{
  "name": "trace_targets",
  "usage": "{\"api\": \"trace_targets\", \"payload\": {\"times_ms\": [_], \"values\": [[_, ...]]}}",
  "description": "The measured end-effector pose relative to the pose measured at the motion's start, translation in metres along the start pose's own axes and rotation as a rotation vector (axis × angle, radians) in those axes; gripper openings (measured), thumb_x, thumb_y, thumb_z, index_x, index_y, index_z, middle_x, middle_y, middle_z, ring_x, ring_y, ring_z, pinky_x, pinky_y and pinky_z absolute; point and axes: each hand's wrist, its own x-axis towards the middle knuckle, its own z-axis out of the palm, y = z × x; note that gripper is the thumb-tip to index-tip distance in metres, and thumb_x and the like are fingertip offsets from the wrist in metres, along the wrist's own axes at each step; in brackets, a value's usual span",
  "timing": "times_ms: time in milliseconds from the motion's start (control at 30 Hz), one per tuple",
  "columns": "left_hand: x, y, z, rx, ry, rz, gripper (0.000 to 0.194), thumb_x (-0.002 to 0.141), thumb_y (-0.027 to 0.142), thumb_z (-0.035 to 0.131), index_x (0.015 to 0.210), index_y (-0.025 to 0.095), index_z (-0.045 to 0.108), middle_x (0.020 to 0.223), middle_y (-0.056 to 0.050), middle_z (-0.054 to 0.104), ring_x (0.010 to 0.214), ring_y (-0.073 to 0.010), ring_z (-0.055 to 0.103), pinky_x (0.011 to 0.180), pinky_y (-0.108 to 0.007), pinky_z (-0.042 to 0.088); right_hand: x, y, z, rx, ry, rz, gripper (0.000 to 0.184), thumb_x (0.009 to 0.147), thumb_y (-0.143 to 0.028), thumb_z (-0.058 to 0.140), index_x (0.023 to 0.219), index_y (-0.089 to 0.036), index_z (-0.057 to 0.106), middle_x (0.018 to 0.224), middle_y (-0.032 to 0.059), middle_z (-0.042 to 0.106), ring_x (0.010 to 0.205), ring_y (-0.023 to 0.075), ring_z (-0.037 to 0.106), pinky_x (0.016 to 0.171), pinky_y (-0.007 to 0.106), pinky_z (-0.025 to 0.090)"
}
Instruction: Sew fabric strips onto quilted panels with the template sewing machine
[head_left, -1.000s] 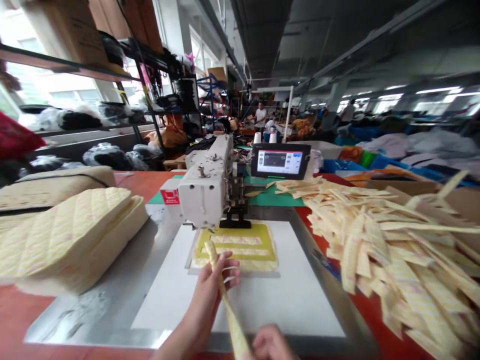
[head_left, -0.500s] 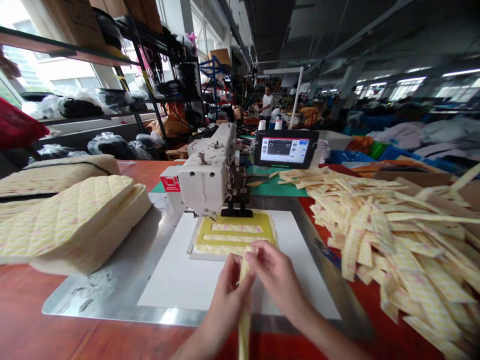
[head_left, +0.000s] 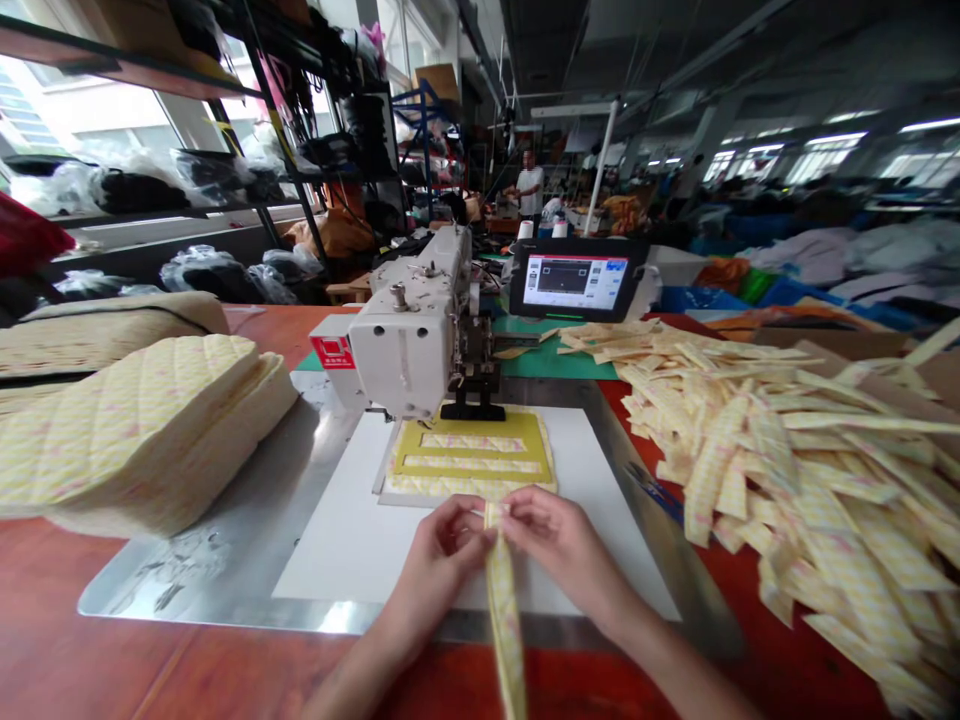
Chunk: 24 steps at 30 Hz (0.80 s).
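My left hand (head_left: 439, 555) and my right hand (head_left: 559, 545) pinch the top end of a long yellow patterned fabric strip (head_left: 504, 610) that runs down toward me. Both hands hover over the white work plate (head_left: 352, 545), just in front of a yellow template clamp (head_left: 472, 455) holding quilted fabric with two slots. The clamp lies under the head of a white sewing machine (head_left: 409, 345).
A stack of quilted yellow pads (head_left: 142, 435) lies at the left. A big heap of cut yellow strips (head_left: 787, 450) covers the right side. A control screen (head_left: 574, 280) stands behind the machine. Shelves with bagged goods line the left wall; a person stands far back.
My right hand came up from the near edge to join the left at the strip's top end. The strip now hangs straight between both hands, slightly nearer to me.
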Motion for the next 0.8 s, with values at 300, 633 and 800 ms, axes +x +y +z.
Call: {"api": "trace_targets", "payload": {"times_ms": [300,633,800], "values": [[-0.004,0.006,0.005,-0.055,0.023,0.019,0.035,0.084,0.046,0.079,0.097,0.018,0.063,0.082,-0.001,0.065,0.076,-0.0148,0.061,0.072,-0.025,0.048,-0.005,-0.005,0.011,0.115,0.058,0.044,0.029,0.083,-0.047,0.079,0.093,-0.021,0.073,0.088,0.0026,0.074,0.083,0.0179,0.068,0.072,0.026,0.054],[-0.004,0.007,0.002,-0.182,0.025,-0.047,0.029,0.082,0.042,0.081,0.087,0.018,0.066,0.085,-0.002,0.064,0.083,-0.0157,0.062,0.076,-0.024,0.051,-0.007,0.005,0.010,-0.027,0.066,-0.149,0.017,0.090,-0.039,0.072,0.087,-0.022,0.075,0.088,0.0024,0.069,0.084,0.0185,0.067,0.076,0.027,0.053],[0.000,0.002,0.000,-0.114,0.043,0.005,0.034,0.079,0.042,0.085,0.092,0.016,0.068,0.086,-0.003,0.069,0.080,-0.0140,0.064,0.074,-0.022,0.050,-0.009,0.001,0.010,-0.070,0.066,-0.188,0.020,0.096,-0.039,0.065,0.090,-0.023,0.075,0.092,0.0044,0.071,0.090,0.0196,0.068,0.079,0.027,0.054]]}}
